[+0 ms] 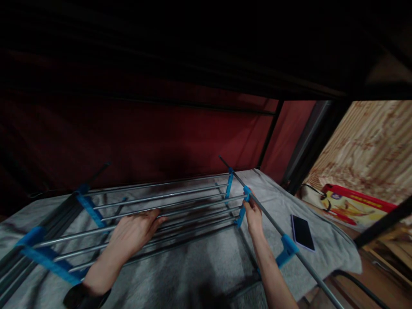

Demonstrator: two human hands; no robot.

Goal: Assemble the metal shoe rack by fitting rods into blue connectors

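Note:
A rack of thin grey metal rods (188,211) joined by blue plastic brackets lies on a grey blanket (193,262). My left hand (137,229), with a dark band at the wrist, is closed over one of the rods near the middle-left; its outer fingers are partly hidden. At the rack's right end, my right hand (253,213) grips a blue plastic bracket (243,209) beside a long slanting pole (268,216). Another blue bracket (287,250) sits lower on that pole. Blue brackets (48,262) also hold the rods at the left end.
A phone (302,232) rests on the blanket at right. Beyond the edge lies a red and yellow box (357,206). Dark frame posts (317,146) and a low dark overhead surround the bed-like surface, with a red curtain (161,137) behind. A black cable (357,283) runs at lower right.

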